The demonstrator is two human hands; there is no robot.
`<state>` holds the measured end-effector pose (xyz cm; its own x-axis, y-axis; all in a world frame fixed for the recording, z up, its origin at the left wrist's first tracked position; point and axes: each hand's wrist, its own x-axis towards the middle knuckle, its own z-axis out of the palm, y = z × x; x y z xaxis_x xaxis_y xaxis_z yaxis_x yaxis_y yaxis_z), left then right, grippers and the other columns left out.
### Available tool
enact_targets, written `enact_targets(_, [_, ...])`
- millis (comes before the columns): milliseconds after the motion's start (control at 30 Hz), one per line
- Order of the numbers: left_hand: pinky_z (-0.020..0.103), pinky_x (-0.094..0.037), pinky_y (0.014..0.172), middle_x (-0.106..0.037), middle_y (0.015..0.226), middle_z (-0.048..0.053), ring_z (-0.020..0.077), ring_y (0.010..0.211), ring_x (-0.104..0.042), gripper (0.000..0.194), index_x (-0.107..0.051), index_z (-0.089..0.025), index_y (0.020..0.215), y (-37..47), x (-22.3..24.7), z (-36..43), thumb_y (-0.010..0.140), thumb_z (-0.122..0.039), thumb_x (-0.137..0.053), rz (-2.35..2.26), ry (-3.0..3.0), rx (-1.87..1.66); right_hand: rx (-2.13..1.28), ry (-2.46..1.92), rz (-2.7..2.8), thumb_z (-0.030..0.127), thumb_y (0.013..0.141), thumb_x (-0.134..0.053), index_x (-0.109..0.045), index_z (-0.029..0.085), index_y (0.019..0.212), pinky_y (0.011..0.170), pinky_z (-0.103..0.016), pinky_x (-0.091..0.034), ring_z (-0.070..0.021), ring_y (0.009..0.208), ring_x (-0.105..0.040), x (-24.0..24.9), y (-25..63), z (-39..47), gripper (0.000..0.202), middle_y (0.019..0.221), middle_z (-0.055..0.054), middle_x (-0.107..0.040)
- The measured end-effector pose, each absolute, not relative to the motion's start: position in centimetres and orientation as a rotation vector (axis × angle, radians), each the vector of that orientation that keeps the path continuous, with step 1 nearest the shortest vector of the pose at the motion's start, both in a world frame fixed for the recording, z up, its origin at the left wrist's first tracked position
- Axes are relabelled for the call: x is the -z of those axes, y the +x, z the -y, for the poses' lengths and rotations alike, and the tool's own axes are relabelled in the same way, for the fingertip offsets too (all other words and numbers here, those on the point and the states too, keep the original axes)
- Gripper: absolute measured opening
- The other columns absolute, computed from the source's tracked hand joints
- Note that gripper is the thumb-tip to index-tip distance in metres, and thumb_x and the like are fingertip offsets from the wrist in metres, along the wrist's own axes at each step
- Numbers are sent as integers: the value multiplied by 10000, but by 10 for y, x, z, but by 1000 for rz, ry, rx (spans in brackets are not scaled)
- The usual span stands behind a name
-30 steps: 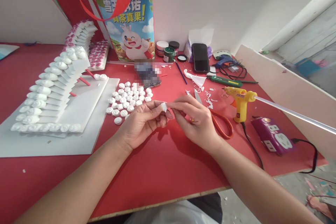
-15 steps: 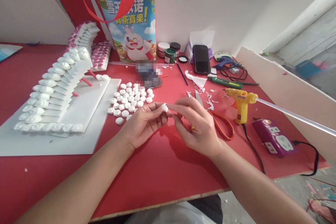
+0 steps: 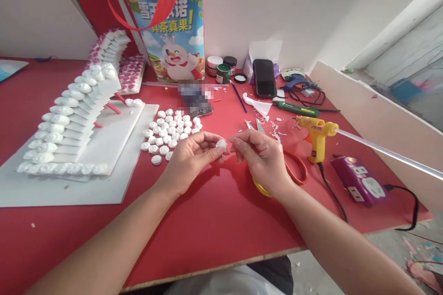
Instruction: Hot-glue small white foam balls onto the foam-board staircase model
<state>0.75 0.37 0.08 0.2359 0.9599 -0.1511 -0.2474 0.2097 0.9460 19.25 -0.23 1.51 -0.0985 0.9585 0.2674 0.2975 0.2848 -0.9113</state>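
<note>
My left hand pinches a small white rosette between thumb and fingers, above the red table. Close to its right side, my right hand has its thumb and fingertips pressed together; whatever they hold, if anything, is too small to make out. Scissors with orange and yellow handles lie partly hidden under that hand. Left of the hands, many similar white rosettes lie in a group. Farther left stands a curved, stepped white model edged with rosettes, on a white board.
A yellow glue gun with a long clear stick stands right, beside a purple power box. Behind are a green-handled tool, a black phone, paint jars, a brush, and a large printed bag.
My right fingers have drawn together into a pinch and off the rosette. The rosette has turned in my left fingers and shows a rounder side.
</note>
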Motion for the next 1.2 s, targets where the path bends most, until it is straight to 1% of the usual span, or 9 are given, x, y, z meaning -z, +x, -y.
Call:
enact_targets(267, [260,-570,727,-748,849,24,144,758,-704,342,-767,-164,974,7,-1,-3,773,-391,-928,-974,1001,-1016,-834,-1237,1426,259,797,-822,-603,201,616,559,-258,-417,-108,588,-490,-21,193,-2,290,601,32,-591])
enact_targets(333, [264,-572,725,-748,853,26,147,755,-702,348,-769,-166,968,8,0,-3,761,-392,-935,-984,997,-1022,-811,-1226,1446,281,823,-804,-550,201,583,545,-257,-392,-97,565,-443,-21,193,-3,359,570,39,-535])
enact_targets(467, [273,-577,755,-755,875,35,150,777,-687,345,-776,-169,950,8,-2,-3,754,-403,-936,-1022,1025,-1045,-790,-1236,1487,399,996,-649,-486,197,523,518,-269,-360,-85,505,-377,-19,194,-3,540,503,35,-441])
enact_targets(533, [282,-580,757,-757,870,39,161,787,-689,348,-775,-169,939,8,-4,-2,749,-413,-936,-1039,1052,-1062,-785,-1215,1460,378,999,-651,-598,194,612,543,-268,-413,-98,534,-460,-17,195,-3,432,562,18,-546])
enact_targets(600, [287,-581,764,-762,867,42,176,807,-701,340,-770,-170,927,9,-4,-1,756,-416,-930,-1044,1092,-1087,-773,-1149,1484,256,958,-681,-743,198,858,651,-278,-509,-131,679,-600,-15,197,-3,130,764,-14,-709])
enact_targets(667, [290,-582,781,-767,868,40,184,831,-712,316,-764,-173,923,9,-3,0,781,-413,-912,-1053,1143,-1114,-755,-1082,1561,137,923,-668,-786,214,1041,776,-297,-558,-153,850,-673,-14,198,-4,183,963,-40,-769])
enact_targets(733, [291,-581,805,-774,881,39,187,849,-718,288,-763,-179,944,9,-1,1,822,-411,-884,-1072,1206,-1131,-737,-1048,1633,99,937,-646,-811,218,1029,809,-303,-562,-156,905,-685,-12,198,-4,224,988,-51,-763])
enact_targets(900, [280,-575,822,-787,918,42,180,869,-719,242,-772,-193,978,8,2,2,902,-419,-813,-1099,1337,-1135,-672,-1014,1734,92,965,-629,-833,227,993,747,-307,-565,-150,819,-680,-10,196,-2,246,903,-46,-724])
enact_targets(1200, [302,-585,780,-792,860,49,197,822,-732,249,-779,-187,969,10,-1,3,858,-399,-846,-1090,1265,-1128,-669,-996,1793,50,945,-597,-837,232,1005,728,-300,-572,-149,826,-686,-9,195,-1,308,944,-58,-722])
